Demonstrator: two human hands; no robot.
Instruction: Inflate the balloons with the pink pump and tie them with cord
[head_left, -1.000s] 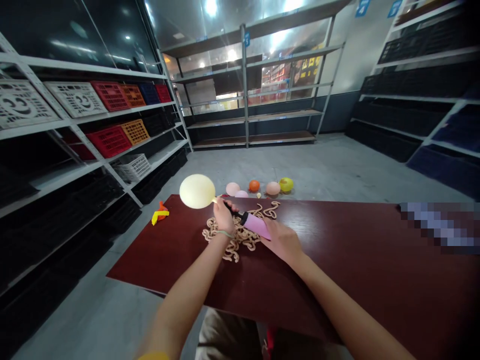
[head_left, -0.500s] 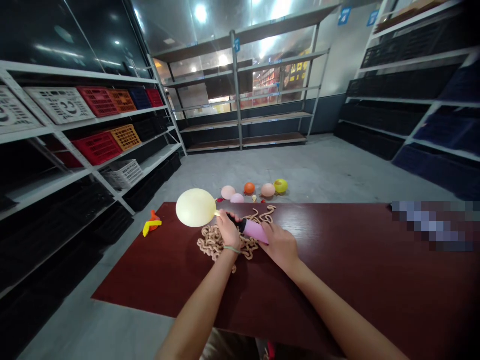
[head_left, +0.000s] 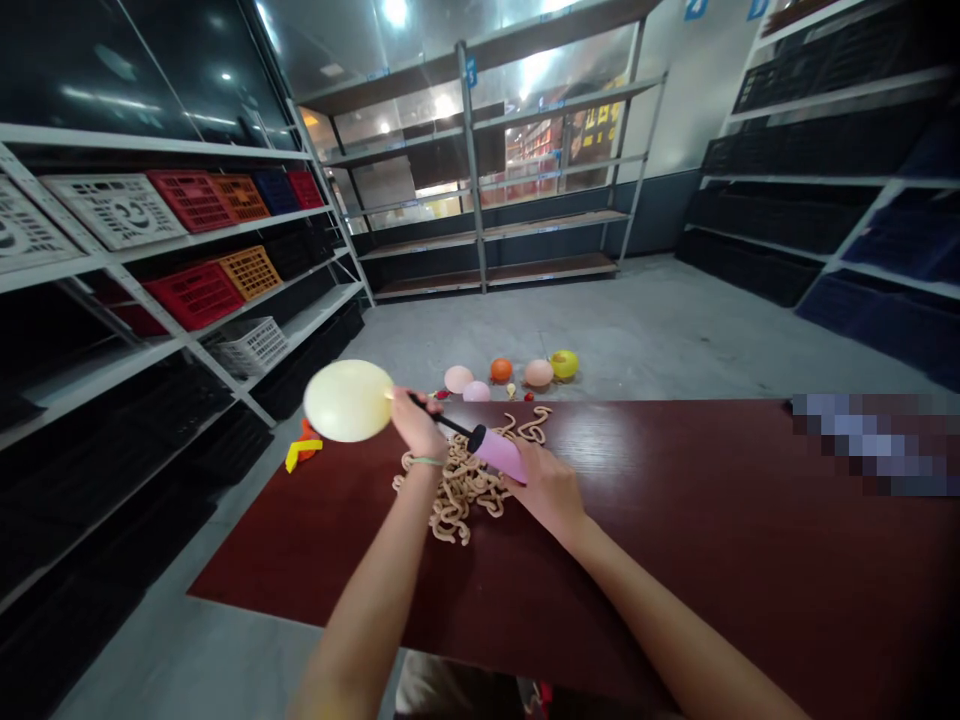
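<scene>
A pale yellow inflated balloon points out to the left, its neck pinched in my left hand. My left fingers also close round the black end of a hand balloon pump. The pump's thin black rod is drawn out between my two hands. Its pink barrel is wrapped by my right hand. Beneath the pump, a tangled heap of beige twisted cords lies on the dark red table. The nozzle inside the balloon neck is hidden by my left fingers.
Uninflated orange and yellow balloons lie at the table's left edge. Several inflated balloons rest on the floor beyond the far edge. A blurred-out patch covers something at the right. Shelves with crates line the left side.
My left hand has moved left and slightly up with the balloon, away from my right hand. The pump's rod now shows at length. My right hand has shifted slightly left.
</scene>
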